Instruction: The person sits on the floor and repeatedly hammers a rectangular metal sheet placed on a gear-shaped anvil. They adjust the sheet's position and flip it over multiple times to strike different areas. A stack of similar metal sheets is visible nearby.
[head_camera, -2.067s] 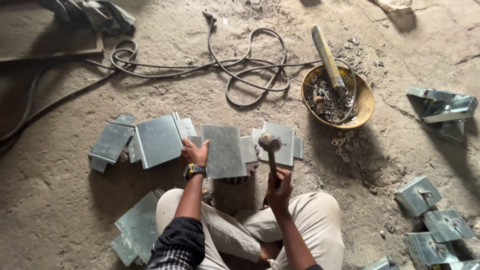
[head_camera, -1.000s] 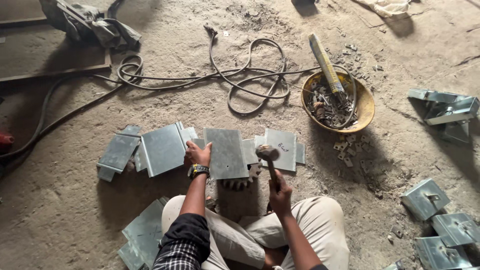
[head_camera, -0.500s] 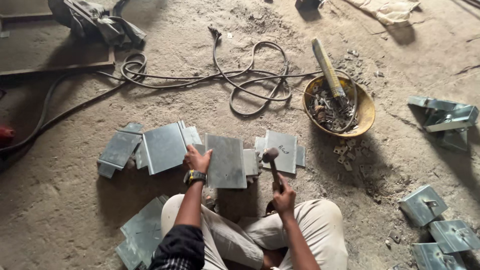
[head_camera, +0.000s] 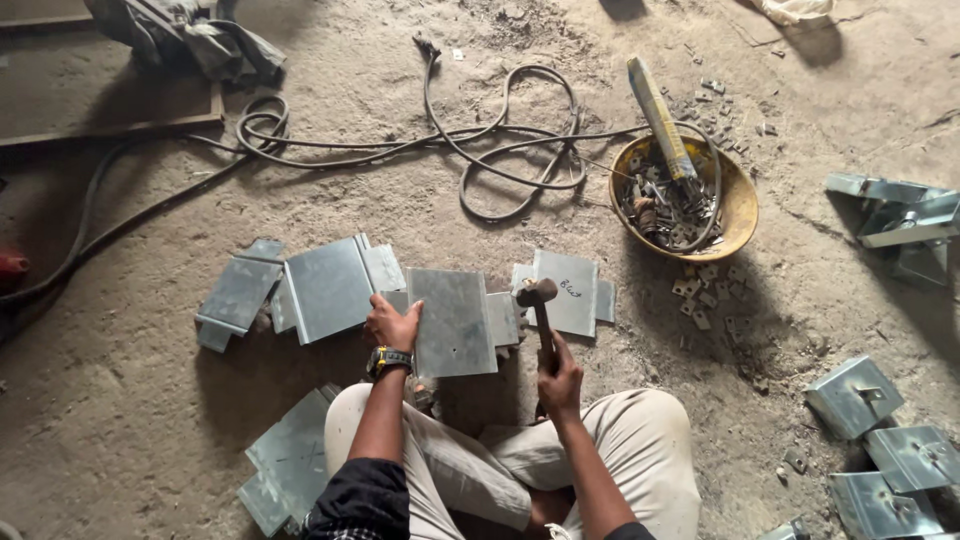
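The metal plate (head_camera: 452, 322), at centre frame, is pinned flat at its left edge by the left hand (head_camera: 393, 325). The hammer (head_camera: 540, 315) is gripped by the closed right hand (head_camera: 560, 378); blows are best kept square, away from the fingers.

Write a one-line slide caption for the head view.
Seated on a dusty floor, left hand steadies a metal plate while right hand holds a hammer beside it.
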